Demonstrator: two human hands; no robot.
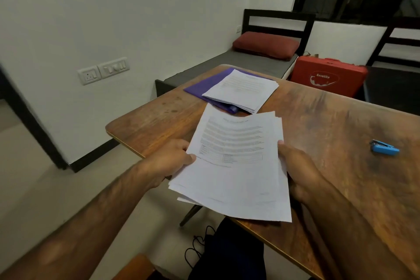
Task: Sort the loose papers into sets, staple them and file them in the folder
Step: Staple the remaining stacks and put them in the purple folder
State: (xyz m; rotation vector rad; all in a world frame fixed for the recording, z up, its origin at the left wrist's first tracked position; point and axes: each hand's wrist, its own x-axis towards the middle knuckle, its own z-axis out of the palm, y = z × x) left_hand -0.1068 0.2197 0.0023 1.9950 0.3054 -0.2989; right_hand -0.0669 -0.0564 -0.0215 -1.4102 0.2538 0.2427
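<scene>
I hold a loose stack of printed white papers (236, 166) above the near corner of the wooden table (318, 125). My left hand (168, 161) grips its left edge, thumb on top. My right hand (297, 166) grips its right edge, fingers mostly hidden under the sheets. Farther back lies a purple folder (204, 86) with a second pile of papers (243, 91) resting on it. A blue stapler (384, 147) lies on the table to the right, apart from both hands.
A bed with a red pillow (266, 44) stands behind the table, and a red case (327, 76) sits beside it. A wall socket panel (102, 70) is on the left wall. A dark bag with cords (227, 254) lies on the floor under the table's near edge.
</scene>
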